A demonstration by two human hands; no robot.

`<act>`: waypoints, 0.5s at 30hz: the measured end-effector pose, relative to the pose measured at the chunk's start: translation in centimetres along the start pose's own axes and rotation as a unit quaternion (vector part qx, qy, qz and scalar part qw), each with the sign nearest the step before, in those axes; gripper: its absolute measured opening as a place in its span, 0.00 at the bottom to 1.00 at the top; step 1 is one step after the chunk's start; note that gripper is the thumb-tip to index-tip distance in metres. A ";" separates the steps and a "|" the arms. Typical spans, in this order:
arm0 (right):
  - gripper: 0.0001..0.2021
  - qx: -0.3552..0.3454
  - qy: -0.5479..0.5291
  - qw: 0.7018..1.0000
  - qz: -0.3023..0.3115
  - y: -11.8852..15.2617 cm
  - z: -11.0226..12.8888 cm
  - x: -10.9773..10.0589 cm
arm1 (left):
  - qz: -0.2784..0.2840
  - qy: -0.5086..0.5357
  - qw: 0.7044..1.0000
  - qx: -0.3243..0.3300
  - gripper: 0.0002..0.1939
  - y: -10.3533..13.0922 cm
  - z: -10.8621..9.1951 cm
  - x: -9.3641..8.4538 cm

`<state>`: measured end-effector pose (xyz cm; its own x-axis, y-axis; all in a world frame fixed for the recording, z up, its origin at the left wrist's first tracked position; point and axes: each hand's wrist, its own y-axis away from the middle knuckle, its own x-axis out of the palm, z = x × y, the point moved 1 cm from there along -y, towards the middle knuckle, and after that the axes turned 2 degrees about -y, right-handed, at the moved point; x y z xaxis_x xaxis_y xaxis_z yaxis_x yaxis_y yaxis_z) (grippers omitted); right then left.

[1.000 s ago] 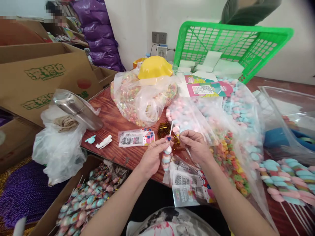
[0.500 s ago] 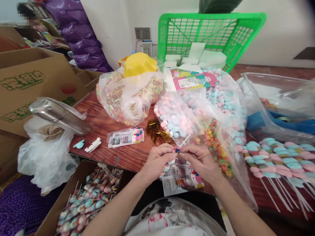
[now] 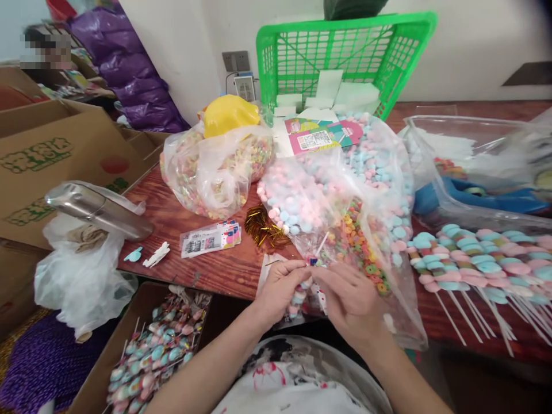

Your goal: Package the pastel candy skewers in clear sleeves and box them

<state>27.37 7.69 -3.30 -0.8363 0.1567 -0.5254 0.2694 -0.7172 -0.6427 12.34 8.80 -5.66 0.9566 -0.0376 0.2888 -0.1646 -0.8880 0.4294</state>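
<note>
A wrapped candy skewer [image 3: 296, 300] with pink and blue pieces hangs under my left hand [image 3: 282, 284], whose thumb and fingers pinch its gathered wrapper. My right hand [image 3: 345, 293] is at the same wrapper, fingers bent and pressed together; its fingertips are partly blurred, and what they grip is too small to make out. A white stick points up from between the hands, beside a small blue and pink piece of wrapper. Just above lies a bundle of gold twist ties [image 3: 264, 227]. Printed clear packets [image 3: 211, 238] lie to the left.
Bags of marshmallows [image 3: 297, 195] and ring candies [image 3: 219, 167] fill the table's middle, before a green basket [image 3: 345, 57]. Candy skewers [image 3: 478, 259] lie right. A steel flask [image 3: 99, 210] leans left, above a box of wrapped skewers [image 3: 150, 351]. A person sits far left.
The view has shifted, so the table items appear further left. My right hand has turned, its fingers now extending over the wrapper. The skewer still hangs from my left hand.
</note>
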 end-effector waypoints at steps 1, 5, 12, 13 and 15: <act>0.17 -0.014 0.008 1.000 0.027 -0.1 -0.1 0.5 | 0.004 0.006 1.000 0.007 0.14 0.1 0.2 0.3; 0.17 0.016 0.012 0.998 0.060 0.3 -1.0 1.3 | 0.025 0.009 1.000 0.011 0.13 0.6 0.9 0.6; 0.15 0.088 -0.038 0.994 0.044 1.7 -1.2 1.6 | 0.015 0.019 1.000 0.012 0.20 0.5 1.8 0.5; 0.15 0.094 -0.032 0.994 0.036 1.9 -1.2 1.7 | 0.012 0.019 1.000 0.013 0.20 0.4 1.8 0.5; 0.15 0.097 -0.025 0.995 0.000 2.4 -1.1 1.9 | 0.006 0.011 1.000 0.013 0.19 0.3 1.9 0.4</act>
<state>26.94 7.04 -6.51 -0.8604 0.1269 -0.4936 0.1754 -0.8356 -0.5206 13.15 7.62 -7.02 0.9491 -0.0381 0.3126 -0.1692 -0.8990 0.4039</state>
